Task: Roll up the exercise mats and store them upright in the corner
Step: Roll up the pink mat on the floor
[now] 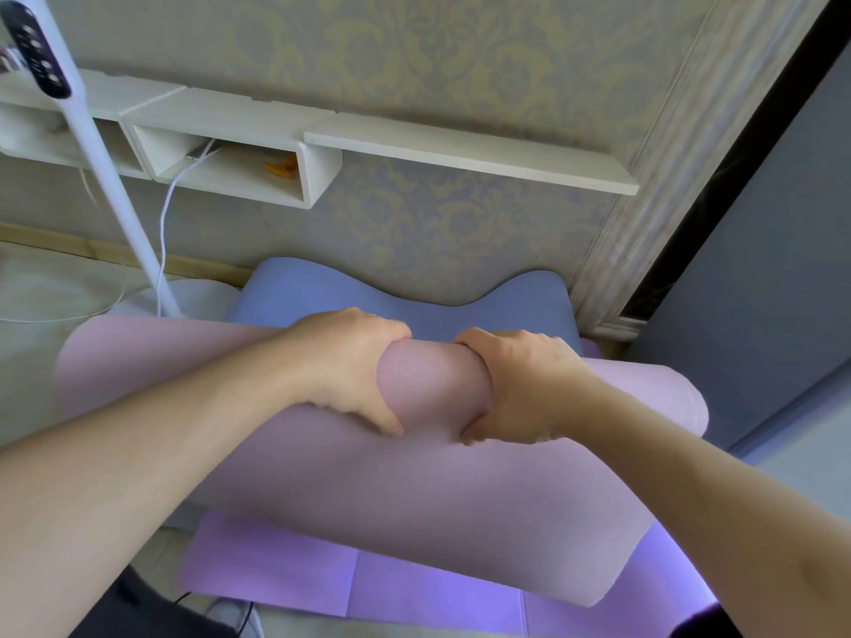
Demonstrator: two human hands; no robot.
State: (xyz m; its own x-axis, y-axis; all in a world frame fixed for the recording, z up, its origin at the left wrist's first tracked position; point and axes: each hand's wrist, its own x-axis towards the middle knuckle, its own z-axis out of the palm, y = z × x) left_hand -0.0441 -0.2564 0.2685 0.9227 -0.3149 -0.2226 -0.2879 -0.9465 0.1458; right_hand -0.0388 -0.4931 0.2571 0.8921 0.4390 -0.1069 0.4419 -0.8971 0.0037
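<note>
Pink mat (pixel 414 490): matt foam, finely pebbled grain. Purple mat (pixel 276 577): smoother matt foam with creased fold lines. Blue mat (pixel 322 292): matt, soft-looking. Shelf (pixel 460 145): white-painted, matt board. Wallpaper (pixel 414 62): matt with raised damask. Pole (pixel 115 186): glossy white.

pink mat (pixel 322 476), purple mat (pixel 276 577), blue mat (pixel 322 292) (damask wallpaper (pixel 414 62))

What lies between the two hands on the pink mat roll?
In the head view, only a bare bulge of the pink mat roll separates the left hand from the right hand.
</note>
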